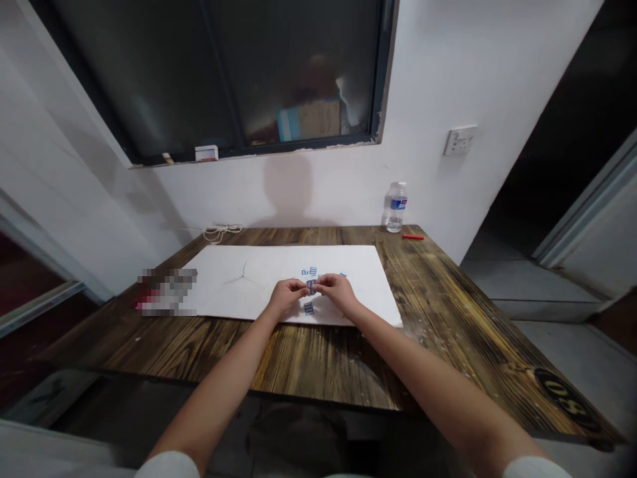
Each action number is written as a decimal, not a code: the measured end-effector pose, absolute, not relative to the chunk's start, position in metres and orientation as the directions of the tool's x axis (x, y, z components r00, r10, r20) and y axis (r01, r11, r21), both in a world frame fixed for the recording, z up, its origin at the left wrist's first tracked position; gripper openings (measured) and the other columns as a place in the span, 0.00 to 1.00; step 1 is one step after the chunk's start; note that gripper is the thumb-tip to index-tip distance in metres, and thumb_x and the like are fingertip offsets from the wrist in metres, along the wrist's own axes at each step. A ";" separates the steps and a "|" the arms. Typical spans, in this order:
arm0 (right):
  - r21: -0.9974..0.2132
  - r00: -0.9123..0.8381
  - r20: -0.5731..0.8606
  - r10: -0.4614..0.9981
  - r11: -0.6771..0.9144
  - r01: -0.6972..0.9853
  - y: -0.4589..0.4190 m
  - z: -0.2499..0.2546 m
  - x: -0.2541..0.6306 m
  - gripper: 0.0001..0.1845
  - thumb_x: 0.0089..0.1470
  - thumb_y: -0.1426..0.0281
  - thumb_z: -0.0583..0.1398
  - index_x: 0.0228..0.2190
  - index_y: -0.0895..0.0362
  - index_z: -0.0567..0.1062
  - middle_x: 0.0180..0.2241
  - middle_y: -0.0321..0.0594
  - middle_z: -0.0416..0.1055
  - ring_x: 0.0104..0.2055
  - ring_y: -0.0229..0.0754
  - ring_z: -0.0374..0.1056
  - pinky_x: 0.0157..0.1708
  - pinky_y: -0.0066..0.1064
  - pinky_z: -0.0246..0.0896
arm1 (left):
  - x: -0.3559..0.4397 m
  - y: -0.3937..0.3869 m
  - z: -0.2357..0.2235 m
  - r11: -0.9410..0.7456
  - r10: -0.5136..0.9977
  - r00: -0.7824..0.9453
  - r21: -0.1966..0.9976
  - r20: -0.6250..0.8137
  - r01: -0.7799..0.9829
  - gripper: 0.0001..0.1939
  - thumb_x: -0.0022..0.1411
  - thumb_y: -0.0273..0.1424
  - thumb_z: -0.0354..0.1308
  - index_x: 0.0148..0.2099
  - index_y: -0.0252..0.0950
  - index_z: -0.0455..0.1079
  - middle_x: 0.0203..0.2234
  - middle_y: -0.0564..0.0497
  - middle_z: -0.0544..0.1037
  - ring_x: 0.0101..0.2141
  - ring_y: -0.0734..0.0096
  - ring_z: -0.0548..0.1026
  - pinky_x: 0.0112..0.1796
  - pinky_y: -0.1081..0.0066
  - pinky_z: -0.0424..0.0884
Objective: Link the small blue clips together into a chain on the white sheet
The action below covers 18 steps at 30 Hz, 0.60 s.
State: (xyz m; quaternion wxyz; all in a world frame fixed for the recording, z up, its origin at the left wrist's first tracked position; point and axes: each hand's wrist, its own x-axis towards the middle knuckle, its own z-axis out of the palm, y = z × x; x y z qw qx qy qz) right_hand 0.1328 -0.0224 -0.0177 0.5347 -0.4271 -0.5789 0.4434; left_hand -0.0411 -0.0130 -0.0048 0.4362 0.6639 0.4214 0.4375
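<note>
My left hand (287, 293) and my right hand (336, 289) meet over the right part of a large white sheet (269, 259). Between their pinched fingertips is a small blue-striped piece (311, 285), gripped from both sides. A similar striped piece (308, 309) lies on the sheet just below the hands. Beyond the fingers are more small blue-marked pieces (313, 271), and part of another (343, 274) shows behind my right hand. They are too small to tell what they are. Dark lines forming a Y shape (243, 275) mark the sheet's left half.
The sheet lies on a dark wooden table (199, 348). At the back right stand a water bottle (397, 209) and a red pen-like stick (413, 237). A coiled pale cord (219, 231) rests at the back left. A blurred patch (169, 292) covers the sheet's left end.
</note>
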 end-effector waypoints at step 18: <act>-0.920 -0.089 0.308 0.947 0.320 0.228 -0.017 -0.025 0.137 0.11 0.46 0.62 0.63 0.29 0.57 0.77 0.26 0.37 0.74 0.28 0.38 0.67 0.30 0.28 0.59 | -0.039 -0.009 -0.007 -0.221 0.975 0.046 0.969 0.217 0.109 0.17 0.39 0.41 0.69 0.28 0.33 0.74 0.20 0.51 0.75 0.23 0.72 0.70 0.29 0.71 0.66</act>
